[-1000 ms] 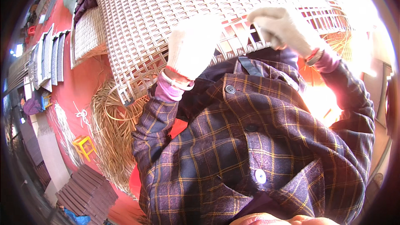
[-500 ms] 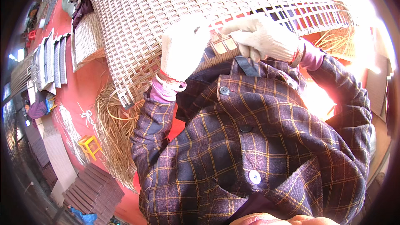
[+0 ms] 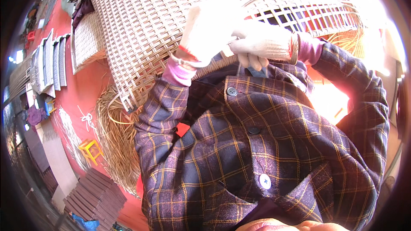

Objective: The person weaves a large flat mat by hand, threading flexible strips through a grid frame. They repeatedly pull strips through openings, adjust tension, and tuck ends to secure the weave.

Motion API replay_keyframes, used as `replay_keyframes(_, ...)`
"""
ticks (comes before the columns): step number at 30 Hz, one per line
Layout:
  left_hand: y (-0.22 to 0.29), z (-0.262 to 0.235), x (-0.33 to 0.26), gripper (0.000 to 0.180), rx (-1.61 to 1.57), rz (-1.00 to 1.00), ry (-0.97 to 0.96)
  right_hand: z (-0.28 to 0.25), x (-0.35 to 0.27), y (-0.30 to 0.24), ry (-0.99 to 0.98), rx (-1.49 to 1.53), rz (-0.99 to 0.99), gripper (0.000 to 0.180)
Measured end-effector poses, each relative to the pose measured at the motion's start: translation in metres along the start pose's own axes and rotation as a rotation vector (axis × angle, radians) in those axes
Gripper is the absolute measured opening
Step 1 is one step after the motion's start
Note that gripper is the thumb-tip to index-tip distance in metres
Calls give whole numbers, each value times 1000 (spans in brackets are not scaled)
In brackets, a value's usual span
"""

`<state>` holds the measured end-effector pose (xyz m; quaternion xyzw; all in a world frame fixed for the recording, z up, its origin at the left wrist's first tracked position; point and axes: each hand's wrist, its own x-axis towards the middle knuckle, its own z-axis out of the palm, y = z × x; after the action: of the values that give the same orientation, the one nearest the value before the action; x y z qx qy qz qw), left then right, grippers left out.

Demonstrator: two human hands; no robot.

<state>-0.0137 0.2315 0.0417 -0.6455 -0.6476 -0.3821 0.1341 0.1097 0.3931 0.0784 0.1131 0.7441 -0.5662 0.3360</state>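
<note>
Head view: I judge the woven panel [image 3: 145, 19] mostly filled, the near-right lattice [image 3: 322, 18] unfinished, and cannot tell the left hand's [image 3: 212, 26] or right hand's [image 3: 266, 42] grip.

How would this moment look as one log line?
left hand: gloved, over woven panel | right hand: gloved, close beside left | yellow stool: on red floor

Your gloved left hand [image 3: 214, 28], washed out by glare, is at twelve o'clock, while your gloved right hand [image 3: 265, 42] sits close beside it near one o'clock with fingers [image 3: 254, 62] curled, your left forearm [image 3: 165, 102] at nine o'clock, right forearm [image 3: 349, 68] between two and three.
</note>
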Motion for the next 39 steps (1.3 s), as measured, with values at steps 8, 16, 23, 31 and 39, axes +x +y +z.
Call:
replay_keyframes(8, 19, -64, -48, 16, 314, -127, -299, -1, -1, 4, -56, 238, -31, 27)
replay_keyframes(16, 15, -41, -59, 11, 339, -22, -190, 1, 6, 3, -32, 258, 27, 31)
replay_keyframes(23, 25, -35, -52, 4, 464, -106, -340, 9, 8, 4, 256, 93, -4, 26)
replay_keyframes(31, 24, -22, -30, 10, 192, -208, -7, -24, -26, 2, 735, -198, -64, 20)
replay_keyframes(39, 23, -6, -11, 15, 61, -116, -128, -21, -53, 23, 575, 72, -204, 32)
